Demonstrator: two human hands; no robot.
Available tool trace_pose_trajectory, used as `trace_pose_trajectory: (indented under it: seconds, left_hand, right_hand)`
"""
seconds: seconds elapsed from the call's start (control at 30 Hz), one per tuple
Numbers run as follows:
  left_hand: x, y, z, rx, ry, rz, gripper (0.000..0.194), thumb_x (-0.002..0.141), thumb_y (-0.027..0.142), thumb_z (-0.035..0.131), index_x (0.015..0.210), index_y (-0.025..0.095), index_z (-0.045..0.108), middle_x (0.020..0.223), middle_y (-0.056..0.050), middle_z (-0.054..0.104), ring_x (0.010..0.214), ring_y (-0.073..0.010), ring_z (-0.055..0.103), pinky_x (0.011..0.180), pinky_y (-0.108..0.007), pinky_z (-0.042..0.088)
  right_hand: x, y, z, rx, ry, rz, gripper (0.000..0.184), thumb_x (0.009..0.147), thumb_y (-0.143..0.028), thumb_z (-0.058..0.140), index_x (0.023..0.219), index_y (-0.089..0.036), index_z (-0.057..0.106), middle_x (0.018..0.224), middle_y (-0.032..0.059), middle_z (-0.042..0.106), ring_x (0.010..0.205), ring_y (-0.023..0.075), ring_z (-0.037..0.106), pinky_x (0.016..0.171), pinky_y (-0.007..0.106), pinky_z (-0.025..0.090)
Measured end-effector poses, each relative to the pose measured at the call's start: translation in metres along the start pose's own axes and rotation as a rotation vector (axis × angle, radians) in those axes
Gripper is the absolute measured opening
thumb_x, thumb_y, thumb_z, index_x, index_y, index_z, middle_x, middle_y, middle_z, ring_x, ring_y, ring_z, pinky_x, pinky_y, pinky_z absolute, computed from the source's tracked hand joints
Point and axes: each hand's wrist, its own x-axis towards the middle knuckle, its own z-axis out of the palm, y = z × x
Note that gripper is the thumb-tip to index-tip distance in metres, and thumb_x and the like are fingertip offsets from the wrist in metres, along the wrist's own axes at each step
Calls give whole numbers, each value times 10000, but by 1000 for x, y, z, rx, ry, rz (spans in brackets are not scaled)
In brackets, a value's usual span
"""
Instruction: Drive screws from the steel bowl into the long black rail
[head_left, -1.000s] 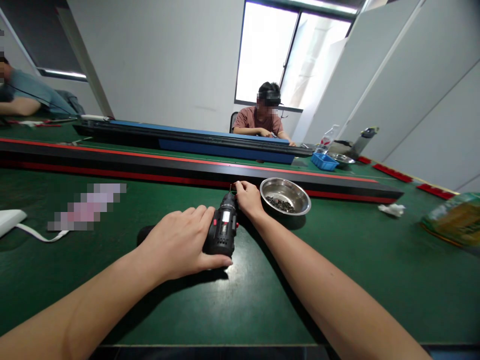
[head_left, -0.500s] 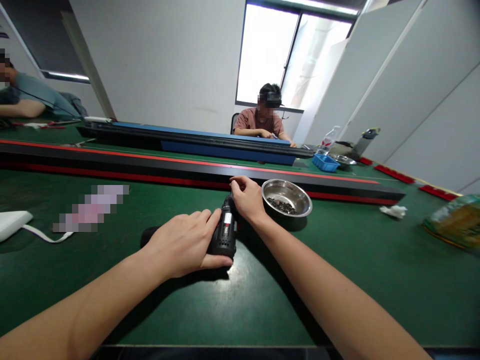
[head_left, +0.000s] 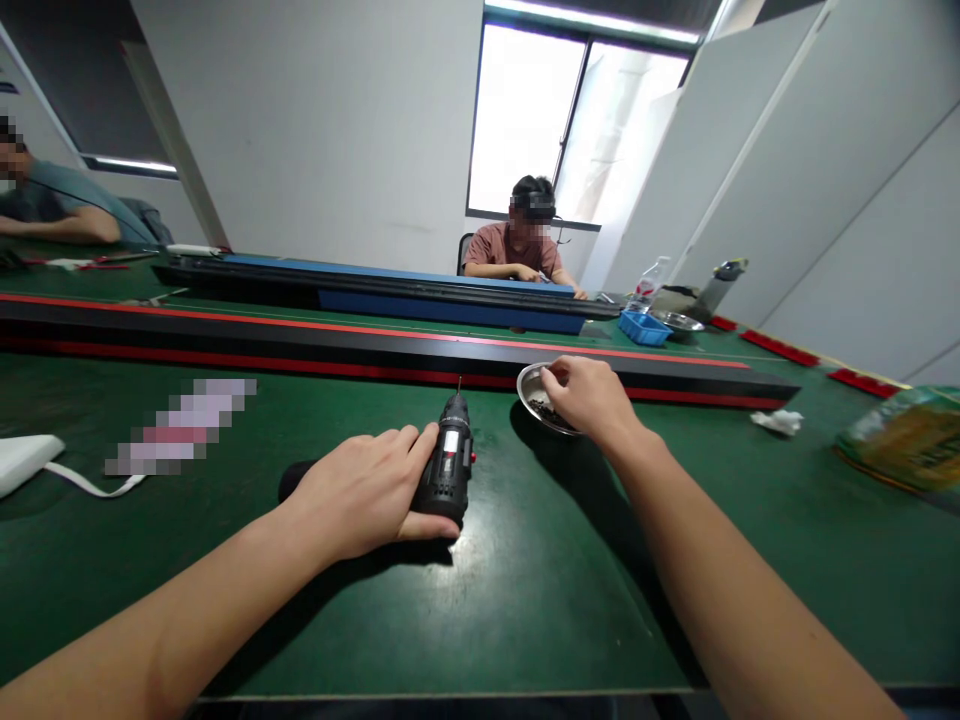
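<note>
My left hand [head_left: 367, 490] is wrapped round a black cordless drill [head_left: 450, 470] that lies on its side on the green table. Its thin bit points away from me, towards a long black bar with red stripes [head_left: 360, 345]. Over a round metal bowl [head_left: 525, 377] hovers my right hand [head_left: 592, 395], with its fingers curled together above the bowl's inside. Small dark screws [head_left: 546, 412] lie in the bowl, partly covered by that hand. Whatever is between the right fingertips is hidden.
Further back lies a second long bar, black and blue [head_left: 450, 307], with a person [head_left: 517, 250] seated behind it. A blue plastic basket [head_left: 643, 328] and a bottle [head_left: 651, 285] stand at the back right. Crumpled tissue [head_left: 778, 422] and a plastic bag [head_left: 904, 440] lie right. Another person sits far left.
My right hand has moved right, from the drill's tip to over the bowl, so the bit now shows. My left hand keeps its hold on the drill.
</note>
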Motion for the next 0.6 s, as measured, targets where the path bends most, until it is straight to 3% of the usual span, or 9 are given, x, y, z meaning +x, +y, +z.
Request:
trace_pose_trajectory:
  seconds: [0.2,0.37,0.6]
  left_hand:
    - [0,0,-3,-12,-26,-3,1031,899,889,425,1550,89,450,1234,-190,710,1090,-365,722,918,-491,597]
    - [-2,0,-4,-21,-17,-14,1017,895,893,429,1540,108,467,1250,-190,705,1092,-370,721,919,-498,603]
    - [-4,2,-6,-49,-33,-49,1005,903,861,465,1584,123,443,1313,-204,708,1125,-377,727,941,-500,598]
  right_hand:
    - [3,15,-4,-40,-5,74,333,1013,-303,557,1147,-171,832,1149,166,815,1077,310,757,927,347,521]
    - [0,25,-2,-97,-162,112,346,910,-139,582,1124,-165,851,1098,185,819,1019,307,766,872,330,518]
    - [-1,27,9,-20,-355,30,209,911,-300,713,1014,-211,872,1020,118,825,894,242,741,748,282,479]
